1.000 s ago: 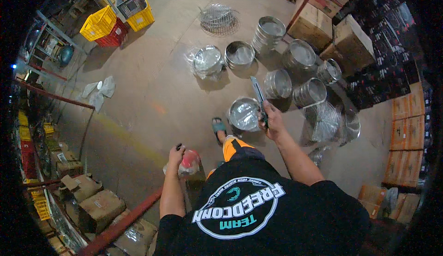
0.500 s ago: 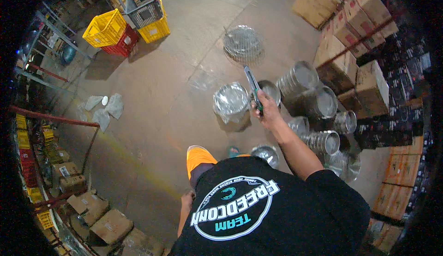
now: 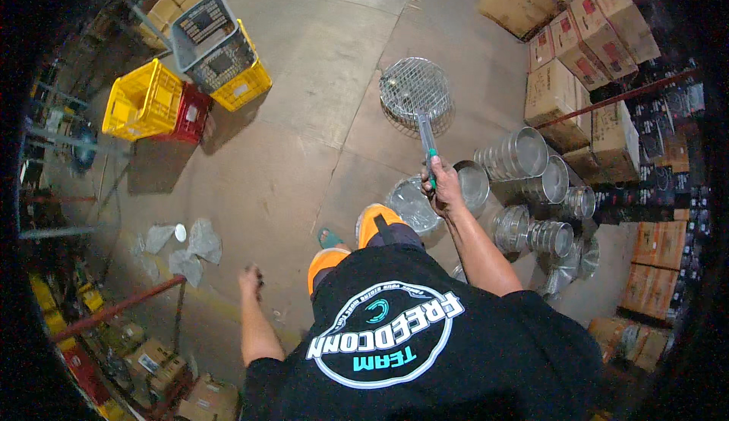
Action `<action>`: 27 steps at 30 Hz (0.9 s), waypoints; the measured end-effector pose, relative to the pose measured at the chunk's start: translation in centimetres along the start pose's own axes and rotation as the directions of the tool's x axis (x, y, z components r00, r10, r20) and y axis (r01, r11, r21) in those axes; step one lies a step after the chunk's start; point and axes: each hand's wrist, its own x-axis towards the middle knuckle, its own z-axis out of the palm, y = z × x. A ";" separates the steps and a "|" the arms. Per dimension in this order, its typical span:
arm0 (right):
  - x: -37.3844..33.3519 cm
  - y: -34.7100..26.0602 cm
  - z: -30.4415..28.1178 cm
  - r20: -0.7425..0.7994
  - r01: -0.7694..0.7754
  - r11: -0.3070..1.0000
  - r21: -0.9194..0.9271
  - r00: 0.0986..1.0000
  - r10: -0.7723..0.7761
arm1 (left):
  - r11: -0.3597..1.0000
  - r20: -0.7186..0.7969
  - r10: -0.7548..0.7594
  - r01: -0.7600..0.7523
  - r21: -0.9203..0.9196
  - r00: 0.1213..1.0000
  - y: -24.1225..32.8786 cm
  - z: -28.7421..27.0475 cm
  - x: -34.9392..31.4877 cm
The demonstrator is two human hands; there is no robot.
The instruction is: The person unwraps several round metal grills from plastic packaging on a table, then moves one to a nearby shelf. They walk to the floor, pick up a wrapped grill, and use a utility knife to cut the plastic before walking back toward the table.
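My right hand [image 3: 443,186] is closed around the green-edged handle of a box cutter [image 3: 427,144], held out ahead of me. The cutter's far end overlaps a stack of round wire grates [image 3: 414,83] on the floor; from here I cannot tell whether they touch. Below that hand lies a round metal piece in clear plastic [image 3: 414,202], partly hidden by my hand and legs. Stacks of round metal pans [image 3: 516,154] lie just to its right. My left hand [image 3: 250,278] hangs low at my left side, its fingers too small and blurred to read.
A grey basket [image 3: 205,41], a yellow crate [image 3: 144,102] and a red crate [image 3: 194,113] stand at the far left. Crumpled plastic bags [image 3: 203,240] lie on the floor at left. Cardboard boxes [image 3: 558,102] line the right side. A red rail [image 3: 114,311] crosses the lower left.
I have moved forward, so the grates and metal pieces sit nearer my body. The box cutter stays in my right hand, now over the grates. My left arm has swung outward to the left.
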 end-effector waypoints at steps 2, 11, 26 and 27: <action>3.3 -1.6 3.0 -0.033 0.064 0.997 0.043 0.998 -0.062 | 0.995 0.053 0.015 -0.009 -0.104 0.999 10.0 -3.4 6.8; 25.2 -4.7 12.4 -0.138 0.099 0.963 0.249 0.988 -0.066 | 0.981 0.276 0.178 -0.194 0.030 0.944 37.0 6.6 18.7; 64.7 6.0 12.6 -0.575 -0.268 0.932 -0.242 0.814 0.085 | 0.772 0.773 0.402 -0.635 0.002 0.491 71.6 42.0 35.5; 66.2 7.9 12.4 -0.543 -0.256 0.942 -0.216 0.834 0.103 | 0.736 0.790 0.426 -0.676 -0.020 0.440 71.8 44.3 37.0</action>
